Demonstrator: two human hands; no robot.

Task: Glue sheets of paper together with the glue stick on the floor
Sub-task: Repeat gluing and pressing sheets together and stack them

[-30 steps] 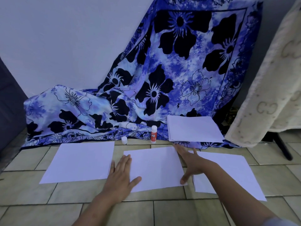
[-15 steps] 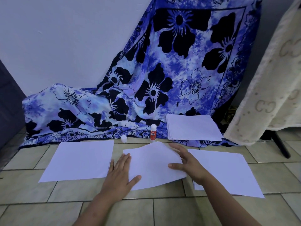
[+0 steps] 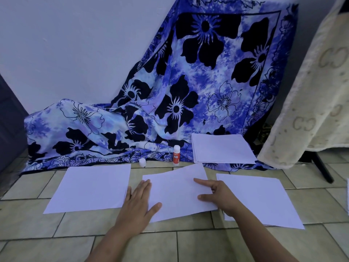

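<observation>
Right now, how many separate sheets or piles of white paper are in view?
4: left sheet, middle sheet and right pile on the tiles; stack on the cloth. Layers beneath may be hidden.

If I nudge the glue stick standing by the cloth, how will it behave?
The glue stick stands upright, tall and narrow, so a sideways push would probably tip it. It looks round, so once down it may roll on the smooth floor tiles. Small and plastic-looking, it is likely light and stiff to grip.
</observation>
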